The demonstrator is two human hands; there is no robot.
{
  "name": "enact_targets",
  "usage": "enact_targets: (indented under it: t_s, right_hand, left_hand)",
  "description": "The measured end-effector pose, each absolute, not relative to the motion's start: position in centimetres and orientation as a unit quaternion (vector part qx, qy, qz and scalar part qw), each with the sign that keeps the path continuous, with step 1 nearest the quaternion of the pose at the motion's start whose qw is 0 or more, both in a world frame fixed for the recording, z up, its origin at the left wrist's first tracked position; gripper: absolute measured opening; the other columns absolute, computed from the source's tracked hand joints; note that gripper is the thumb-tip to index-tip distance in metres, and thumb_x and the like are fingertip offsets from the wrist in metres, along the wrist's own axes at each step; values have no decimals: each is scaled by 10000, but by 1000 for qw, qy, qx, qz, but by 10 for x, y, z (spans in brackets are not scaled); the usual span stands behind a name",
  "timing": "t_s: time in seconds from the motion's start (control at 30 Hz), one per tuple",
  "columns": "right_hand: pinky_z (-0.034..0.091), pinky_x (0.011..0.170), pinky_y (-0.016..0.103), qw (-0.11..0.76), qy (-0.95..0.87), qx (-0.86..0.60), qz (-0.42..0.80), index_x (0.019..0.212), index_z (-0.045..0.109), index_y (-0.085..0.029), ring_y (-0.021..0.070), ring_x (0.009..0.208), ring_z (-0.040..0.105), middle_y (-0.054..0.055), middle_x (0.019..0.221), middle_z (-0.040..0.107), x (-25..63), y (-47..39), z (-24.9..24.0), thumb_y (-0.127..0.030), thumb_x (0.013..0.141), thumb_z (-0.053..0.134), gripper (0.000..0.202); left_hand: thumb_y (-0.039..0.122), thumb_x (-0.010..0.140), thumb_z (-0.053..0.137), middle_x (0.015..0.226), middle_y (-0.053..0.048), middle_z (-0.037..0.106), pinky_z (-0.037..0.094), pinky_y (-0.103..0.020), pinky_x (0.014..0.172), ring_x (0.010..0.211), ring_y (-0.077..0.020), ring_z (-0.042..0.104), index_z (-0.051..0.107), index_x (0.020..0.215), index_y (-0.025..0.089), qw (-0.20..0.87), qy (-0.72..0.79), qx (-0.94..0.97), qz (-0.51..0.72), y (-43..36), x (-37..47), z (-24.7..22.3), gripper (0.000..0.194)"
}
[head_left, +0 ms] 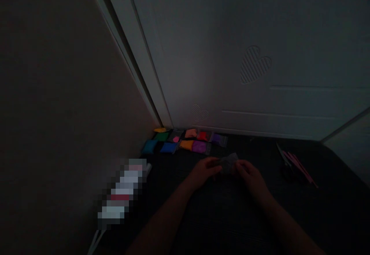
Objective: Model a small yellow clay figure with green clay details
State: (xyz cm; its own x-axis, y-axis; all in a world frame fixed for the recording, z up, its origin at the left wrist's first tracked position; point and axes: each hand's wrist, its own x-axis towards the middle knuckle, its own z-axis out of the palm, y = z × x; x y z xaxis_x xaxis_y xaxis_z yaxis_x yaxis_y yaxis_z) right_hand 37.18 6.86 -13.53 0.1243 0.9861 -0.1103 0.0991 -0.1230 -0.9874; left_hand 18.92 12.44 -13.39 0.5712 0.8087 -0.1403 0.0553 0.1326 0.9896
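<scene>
My left hand (202, 173) and my right hand (251, 176) are close together above the dark tabletop. Between them they hold a small see-through plastic bag (229, 163), greyish in the dim light. The left fingers are bent against its left side, while the right thumb and fingers pinch its right edge. What the bag contains is too dark to make out. Beyond the hands lie small bags of coloured material, among them a purple bag (199, 147), an orange bag (187, 145), a blue bag (168, 147) and a red bag (203, 136).
Scissors (285, 162) and several pink strips (300, 169) lie on the dark table (225, 216) at the right. At the left is a blurred-out object (123, 193) with a white cord (95, 241). A white panel with heart reliefs (254, 65) stands behind the table.
</scene>
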Motion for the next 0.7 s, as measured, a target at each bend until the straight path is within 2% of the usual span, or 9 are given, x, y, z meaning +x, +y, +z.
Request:
enact_targets:
  t_s: [0.13, 0.37, 0.7]
  right_hand:
    - [420, 647, 269, 482, -463, -571, 477, 866, 574, -203, 159, 691, 554, 14, 737, 609, 374, 70, -138, -484, 764, 484, 312]
    - [415, 692, 295, 475, -465, -579, 471, 829, 587, -198, 177, 745, 559, 21, 763, 607, 377, 69, -137, -471, 755, 501, 295]
    - [366, 559, 241, 434, -477, -619, 448, 748, 577, -200, 136, 615, 497, -12, 658, 557, 380, 69, -133, -463, 755, 488, 278]
  left_hand:
    - [389, 722, 559, 715, -32, 599, 406, -234, 544, 576, -107, 516, 588, 931, 120, 661, 355, 603, 272, 123, 190, -134, 342]
    - [358, 743, 532, 714, -14, 593, 392, -234, 567, 597, -109, 512, 589, 950, 140, 644, 358, 617, 277, 123, 189, -134, 307]
    - [394, 723, 556, 696, -11, 582, 398, -239, 557, 581, -110, 511, 586, 923, 125, 641, 367, 612, 281, 125, 190, -137, 337]
